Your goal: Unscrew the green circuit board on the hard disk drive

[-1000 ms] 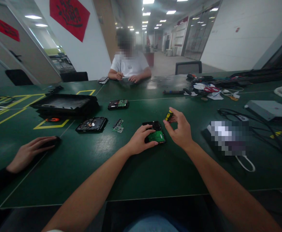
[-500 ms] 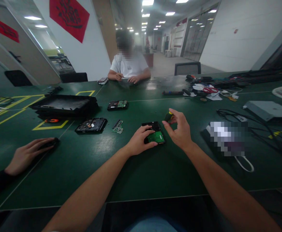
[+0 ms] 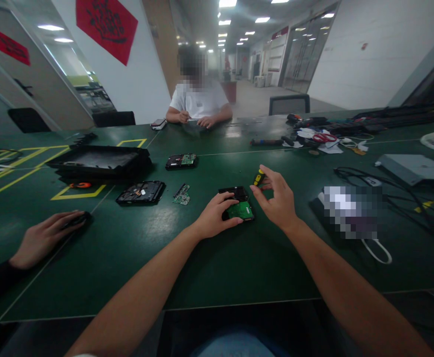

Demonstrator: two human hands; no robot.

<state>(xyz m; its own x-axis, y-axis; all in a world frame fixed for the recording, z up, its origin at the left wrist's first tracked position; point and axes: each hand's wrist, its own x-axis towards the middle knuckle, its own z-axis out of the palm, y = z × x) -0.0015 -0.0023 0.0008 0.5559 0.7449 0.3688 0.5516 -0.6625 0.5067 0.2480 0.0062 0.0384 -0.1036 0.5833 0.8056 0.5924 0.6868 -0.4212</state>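
A black hard drive (image 3: 238, 202) with a green circuit board facing up lies on the green table (image 3: 209, 263) in front of me. My left hand (image 3: 215, 215) rests on its left side, fingers curled over the edge and pressing it down. My right hand (image 3: 278, 199) hovers just right of the drive, pinching the yellow-and-black handle of a small screwdriver (image 3: 259, 177) between thumb and fingertips, above the drive's far right corner.
A loose green board (image 3: 182, 194), an opened drive (image 3: 141, 192), another drive (image 3: 181, 160) and a black tray (image 3: 99, 161) lie to the left. Another person's hand (image 3: 45, 237) rests at far left. Cables (image 3: 395, 191), a grey box (image 3: 413, 168) and tools (image 3: 313, 135) crowd the right. A person sits opposite.
My right hand's fingers have shifted slightly around the screwdriver handle, turning it. My left hand and the drive stay where they were.
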